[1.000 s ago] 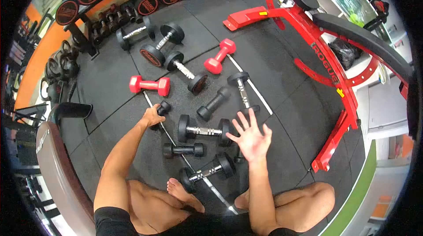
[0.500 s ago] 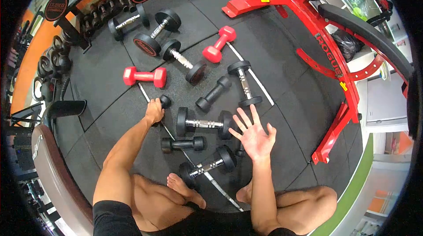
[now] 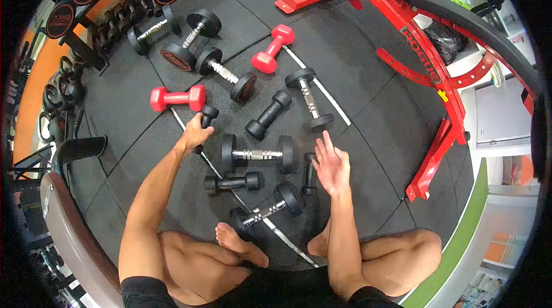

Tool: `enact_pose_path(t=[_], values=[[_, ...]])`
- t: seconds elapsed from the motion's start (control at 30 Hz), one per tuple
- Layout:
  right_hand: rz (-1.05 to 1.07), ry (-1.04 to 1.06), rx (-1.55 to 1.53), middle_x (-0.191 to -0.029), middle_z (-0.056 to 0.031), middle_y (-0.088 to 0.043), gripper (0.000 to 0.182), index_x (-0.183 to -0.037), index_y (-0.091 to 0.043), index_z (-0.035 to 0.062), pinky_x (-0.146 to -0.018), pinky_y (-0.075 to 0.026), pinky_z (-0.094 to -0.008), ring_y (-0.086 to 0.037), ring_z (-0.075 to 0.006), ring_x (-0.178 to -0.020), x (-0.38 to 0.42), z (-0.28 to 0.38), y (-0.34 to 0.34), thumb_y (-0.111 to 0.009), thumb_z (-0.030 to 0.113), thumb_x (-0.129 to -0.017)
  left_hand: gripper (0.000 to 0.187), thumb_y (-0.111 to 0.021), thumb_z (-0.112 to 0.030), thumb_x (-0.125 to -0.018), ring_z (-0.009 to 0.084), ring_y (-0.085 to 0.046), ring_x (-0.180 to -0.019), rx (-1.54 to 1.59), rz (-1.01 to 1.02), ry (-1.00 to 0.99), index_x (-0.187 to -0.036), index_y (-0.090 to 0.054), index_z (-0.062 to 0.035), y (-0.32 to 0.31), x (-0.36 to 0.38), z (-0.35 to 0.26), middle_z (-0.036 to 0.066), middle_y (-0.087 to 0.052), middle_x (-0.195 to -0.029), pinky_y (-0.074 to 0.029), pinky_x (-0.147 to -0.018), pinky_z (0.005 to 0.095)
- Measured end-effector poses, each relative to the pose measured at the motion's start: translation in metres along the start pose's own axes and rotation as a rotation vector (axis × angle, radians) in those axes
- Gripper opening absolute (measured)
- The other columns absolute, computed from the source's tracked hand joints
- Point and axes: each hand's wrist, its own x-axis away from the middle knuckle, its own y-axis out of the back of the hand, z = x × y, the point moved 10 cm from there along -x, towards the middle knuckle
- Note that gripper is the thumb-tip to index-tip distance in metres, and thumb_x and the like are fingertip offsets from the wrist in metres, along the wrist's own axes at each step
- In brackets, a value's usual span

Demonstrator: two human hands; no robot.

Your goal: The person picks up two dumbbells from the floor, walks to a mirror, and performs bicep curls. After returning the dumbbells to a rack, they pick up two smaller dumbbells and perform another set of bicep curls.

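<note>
My left hand (image 3: 197, 134) is wrapped round the handle of a small black dumbbell (image 3: 210, 112), which is tilted and hides part of itself in the grip. Just beyond it lies a red dumbbell (image 3: 177, 98). Palm up with fingers stretched out, my right hand (image 3: 333, 167) holds nothing. A short black dumbbell (image 3: 309, 174) lies left of that hand, and a chrome-handled dumbbell (image 3: 309, 101) lies past its fingertips. Between my hands are a larger chrome-handled dumbbell (image 3: 259, 155) and a black dumbbell (image 3: 233, 182).
More dumbbells, including a second red dumbbell (image 3: 273, 49), lie on the black mat floor (image 3: 362, 193). A red bench frame (image 3: 425, 49) stands at right, a padded seat (image 3: 80, 233) at left. A dumbbell rack (image 3: 86, 37) and kettlebells (image 3: 66, 86) are at back left.
My left hand has tipped up the small black dumbbell, showing more of it. My right hand has turned, its fingers closer together. The whole view has shifted slightly.
</note>
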Motion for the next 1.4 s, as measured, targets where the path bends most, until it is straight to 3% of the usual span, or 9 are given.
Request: enact_pose_path(t=[0.23,0.27,0.4,0.5,0.67,0.87,0.97,1.2,1.4], values=[[-0.190,-0.277,0.249,-0.164,-0.0184,0.016,0.105,-0.160,-0.003,0.0149,-0.116,0.017,-0.0537,0.018,-0.0294,-0.152,-0.002,-0.046,0.065,-0.047,0.073,-0.084,0.055,-0.080,-0.022,-0.071,0.0226,-0.066,-0.079,0.164,0.059,0.021,-0.117,-0.059,-0.0004,0.007,0.010,-0.038,0.010,-0.065,-0.088,-0.053,-0.070,0.0362],[-0.285,-0.360,0.231,-0.165,-0.0190,0.010,0.112,-0.160,-0.005,0.0131,-0.115,0.008,-0.0645,0.015,-0.0354,-0.152,0.007,-0.053,0.072,-0.057,0.073,-0.081,0.049,-0.080,-0.020,-0.072,0.0197,-0.063,-0.071,0.209,0.070,0.029,-0.112,-0.059,-0.0013,0.006,0.010,-0.039,0.008,-0.063,-0.083,-0.050,-0.064,0.0345],[-0.386,-0.504,0.650,-0.155,-0.0195,-0.035,0.105,-0.158,-0.020,0.0147,-0.102,-0.032,-0.0707,-0.037,-0.0400,-0.140,0.006,-0.057,0.100,-0.072,0.057,-0.077,0.032,-0.081,-0.015,-0.076,0.0111,-0.053,-0.049,0.353,0.101,0.047,-0.095,-0.058,-0.0041,0.007,0.017,-0.041,0.001,-0.057,-0.066,-0.043,-0.043,0.0289],[-0.450,-0.478,0.703,-0.148,-0.0205,-0.044,0.096,-0.151,-0.032,0.0130,-0.095,-0.038,-0.0704,-0.046,-0.0415,-0.132,-0.006,-0.072,0.113,-0.080,0.043,-0.074,0.028,-0.080,-0.015,-0.080,0.0109,-0.052,-0.048,0.374,0.110,0.027,-0.091,-0.056,-0.0041,0.010,0.024,-0.057,0.001,-0.056,-0.064,-0.042,-0.042,0.0281],[-0.596,-0.392,1.053,-0.119,-0.0216,-0.065,0.078,-0.128,-0.053,-0.0002,-0.094,-0.049,-0.0409,-0.063,-0.0345,-0.112,-0.017,-0.095,0.150,-0.084,0.045,-0.072,0.029,-0.080,-0.016,-0.081,0.0113,-0.052,-0.047,0.448,0.128,0.075,-0.091,-0.056,-0.0043,0.012,0.036,-0.071,0.001,-0.055,-0.064,-0.042,-0.041,0.0280],[-0.503,-0.401,1.224,-0.128,-0.0234,-0.061,0.074,-0.133,-0.052,-0.0049,-0.094,-0.050,-0.0433,-0.062,-0.0337,-0.117,-0.011,-0.077,0.119,-0.075,0.045,-0.084,0.026,-0.077,-0.017,-0.084,0.0130,-0.052,-0.046,0.491,0.149,0.086,-0.089,-0.054,-0.0061,0.013,0.053,-0.089,0.003,-0.055,-0.062,-0.041,-0.041,0.0288],[-0.491,-0.332,1.155,-0.130,-0.0246,-0.061,0.073,-0.135,-0.049,-0.0065,-0.099,-0.048,-0.0444,-0.058,-0.0369,-0.122,-0.008,-0.074,0.122,-0.073,0.042,-0.086,0.027,-0.077,-0.017,-0.084,0.0134,-0.052,-0.046,0.507,0.191,0.087,-0.089,-0.054,-0.0059,0.012,0.060,-0.095,0.003,-0.056,-0.063,-0.040,-0.042,0.0294],[-0.388,-0.276,0.257,-0.083,-0.0069,-0.062,0.030,-0.103,-0.056,0.0058,-0.059,-0.055,-0.0383,-0.062,-0.0190,-0.068,-0.003,-0.107,0.142,-0.069,0.028,-0.089,0.024,-0.076,-0.017,-0.085,0.0148,-0.056,-0.047,0.456,0.199,0.041,-0.090,-0.056,-0.0064,0.011,0.069,-0.100,0.003,-0.056,-0.063,-0.045,-0.043,0.0306],[-0.505,-0.255,0.136,-0.069,-0.0037,-0.056,0.023,-0.084,-0.054,0.0105,-0.046,-0.047,-0.0339,-0.055,-0.0174,-0.053,0.015,-0.101,0.126,-0.070,0.027,-0.088,0.024,-0.071,-0.020,-0.091,0.0161,-0.057,-0.046,0.577,0.186,0.139,-0.084,-0.053,-0.0049,-0.002,0.081,-0.106,0.005,-0.055,-0.061,-0.049,-0.042,0.0332]])
